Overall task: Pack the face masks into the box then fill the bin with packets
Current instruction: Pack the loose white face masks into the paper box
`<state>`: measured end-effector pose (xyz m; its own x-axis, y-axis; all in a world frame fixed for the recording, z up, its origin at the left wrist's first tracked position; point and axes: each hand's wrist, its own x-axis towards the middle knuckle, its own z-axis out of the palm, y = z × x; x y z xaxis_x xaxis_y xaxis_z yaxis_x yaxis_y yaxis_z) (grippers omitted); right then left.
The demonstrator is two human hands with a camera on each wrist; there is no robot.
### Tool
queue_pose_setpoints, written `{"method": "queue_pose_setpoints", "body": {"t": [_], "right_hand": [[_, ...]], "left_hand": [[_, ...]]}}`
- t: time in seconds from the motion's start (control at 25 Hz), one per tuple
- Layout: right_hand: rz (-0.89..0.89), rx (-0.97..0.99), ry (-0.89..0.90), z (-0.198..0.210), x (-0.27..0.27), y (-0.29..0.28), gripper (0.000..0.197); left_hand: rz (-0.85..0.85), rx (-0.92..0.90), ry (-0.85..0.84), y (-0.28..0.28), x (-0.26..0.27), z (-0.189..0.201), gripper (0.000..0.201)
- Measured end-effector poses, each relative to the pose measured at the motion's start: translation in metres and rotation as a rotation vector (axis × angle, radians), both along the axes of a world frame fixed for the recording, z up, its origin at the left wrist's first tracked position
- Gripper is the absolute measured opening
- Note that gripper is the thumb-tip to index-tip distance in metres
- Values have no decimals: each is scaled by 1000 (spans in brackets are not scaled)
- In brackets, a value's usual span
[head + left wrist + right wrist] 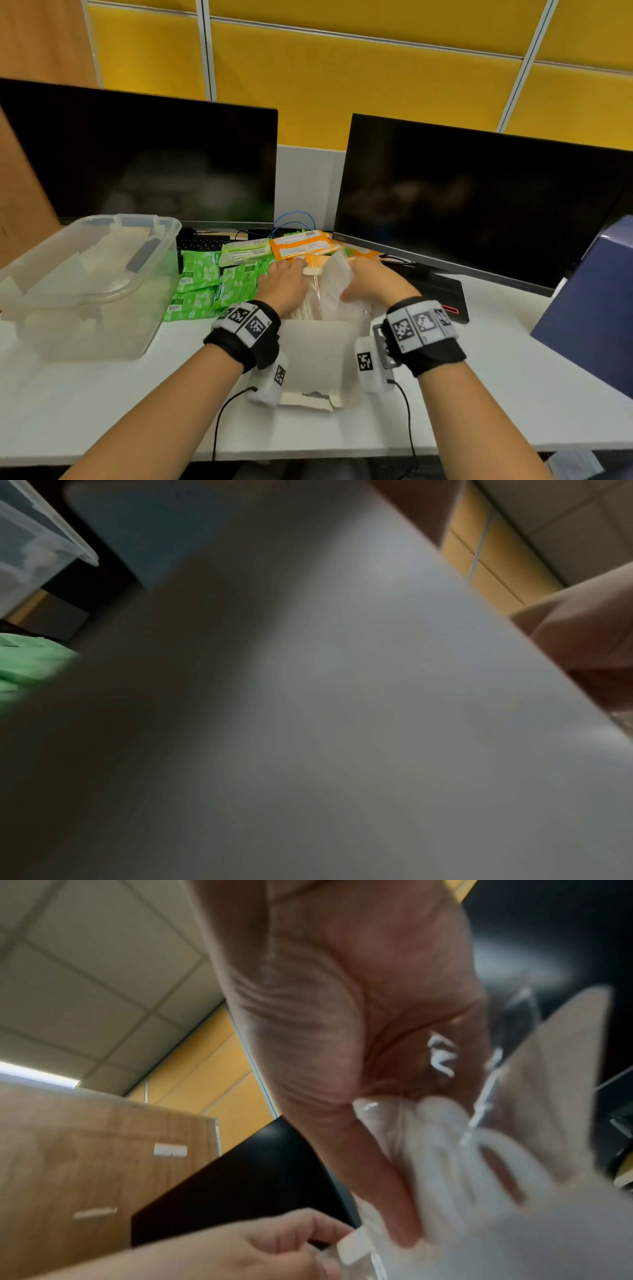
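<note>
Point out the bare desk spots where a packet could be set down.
Free: white desk in front of the clear plastic bin, and right of the white cardboard box. Crowded: green packets and orange packets between the bin and both hands.

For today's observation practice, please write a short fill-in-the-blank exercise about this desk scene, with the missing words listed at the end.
1. The clear plastic bin stands to the ____ of the green packets.
2. The orange packets lie in front of two dark ____.
3. The right hand grips a ____ face mask in clear wrapping.
4. The left hand and the right hand both work above the white ____ that stands between the wrists.

Missing words: left; monitors; white; box
</note>
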<state>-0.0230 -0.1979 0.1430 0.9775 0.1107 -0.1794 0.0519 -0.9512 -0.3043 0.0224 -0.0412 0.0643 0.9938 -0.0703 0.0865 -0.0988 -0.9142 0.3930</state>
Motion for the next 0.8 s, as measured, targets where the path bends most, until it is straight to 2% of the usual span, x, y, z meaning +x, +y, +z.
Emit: {"method": "queue_pose_setpoints", "body": {"t": [0.2,0.28,0.44,0.48,0.56,0.6,0.68,0.72,0.8], "right_hand": [[5,-245,128,-29,22,27,39],[6,-254,180,-40,25,36,38],[29,61,177,-41,15,49,37],[48,227,215,-41,14,48,37],[8,697,407,-39,13,42,30],[-32,843,479,-37,12,39,26],[-97,926,494,-39,15,28,31],[-102,937,445,-40,20,22,34],[-60,930,198,-36,34,3,34]], "left_hand": [[1,-14,3,1,-1,1,37],[5,-28,0,1,-2,2,37],[27,-73,20,-1,-5,5,44],[32,-72,31,-2,-7,7,46],[31,-53,46,-3,-9,8,49],[30,-33,48,-3,-10,9,49],[32,43,47,-4,-11,9,50],[34,90,52,-5,-11,8,50],[41,169,65,-7,-10,6,53]]}}
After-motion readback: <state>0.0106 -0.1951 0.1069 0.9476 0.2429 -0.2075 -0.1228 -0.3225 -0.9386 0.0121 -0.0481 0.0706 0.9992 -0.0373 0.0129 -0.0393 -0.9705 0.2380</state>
